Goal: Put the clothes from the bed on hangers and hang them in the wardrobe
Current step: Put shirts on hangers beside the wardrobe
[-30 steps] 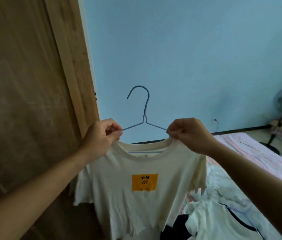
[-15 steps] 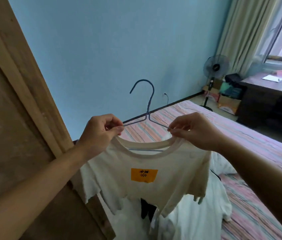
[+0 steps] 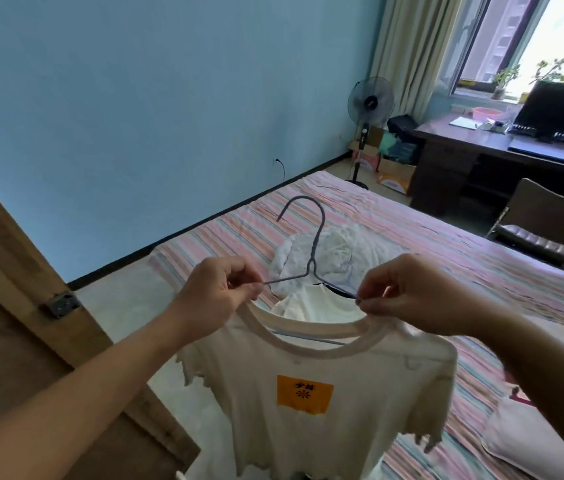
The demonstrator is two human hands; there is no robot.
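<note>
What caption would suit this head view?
Both hands, left and right, pinch a hanger carrying a cream shirt above the bed.

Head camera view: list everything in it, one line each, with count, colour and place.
Wire hanger: one, blue-grey, inside the shirt's neck.
Cream T-shirt with orange patch: one, on the hanger.
White clothes: a pile, on the bed behind.
Striped bed sheet: one, pink and pastel, centre right.
Wooden wardrobe door: one, brown, left.
Standing fan: one, black, by the curtain.
Dark desk: one, under the window.
Chair: one, brown, right.
Left hand: pinches the hanger's left arm.
Right hand: pinches its right arm.
</note>
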